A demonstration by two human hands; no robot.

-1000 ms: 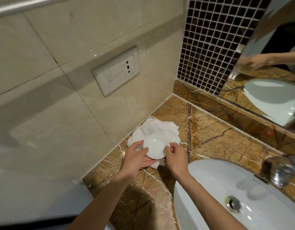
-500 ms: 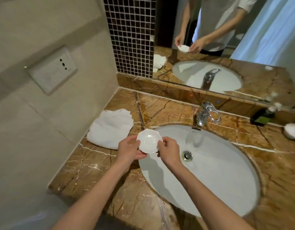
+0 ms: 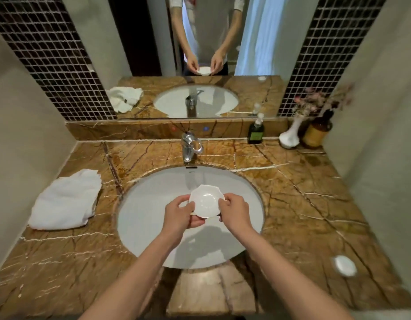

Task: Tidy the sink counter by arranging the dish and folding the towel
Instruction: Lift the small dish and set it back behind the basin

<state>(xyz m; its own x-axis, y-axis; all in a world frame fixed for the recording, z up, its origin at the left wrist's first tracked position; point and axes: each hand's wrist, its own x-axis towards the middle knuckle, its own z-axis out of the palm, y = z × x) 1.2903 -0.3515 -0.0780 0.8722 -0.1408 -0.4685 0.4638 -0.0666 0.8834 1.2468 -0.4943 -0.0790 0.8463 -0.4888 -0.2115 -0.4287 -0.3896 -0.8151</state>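
A small white scalloped dish [image 3: 205, 200] is held in the air above the middle of the white sink basin [image 3: 144, 218]. My left hand [image 3: 178, 214] grips its left rim and underside. My right hand [image 3: 234, 210] pinches its right rim. A crumpled white towel [image 3: 66, 200] lies loosely on the brown marble counter [image 3: 304, 204] at the left, against the wall, apart from both hands.
A chrome tap [image 3: 188, 147] stands behind the basin. A dark soap bottle [image 3: 255, 131], a white vase with dried flowers [image 3: 291, 135] and a brown jar [image 3: 315, 135] stand at the back right. A small white round object [image 3: 344, 265] lies near the counter's front right. The mirror [image 3: 200, 54] reflects the scene.
Both hands lifted the dish off the towel at the left corner and carried it right, over the sink basin. The towel stays on the counter. My view swung right to face the mirror.
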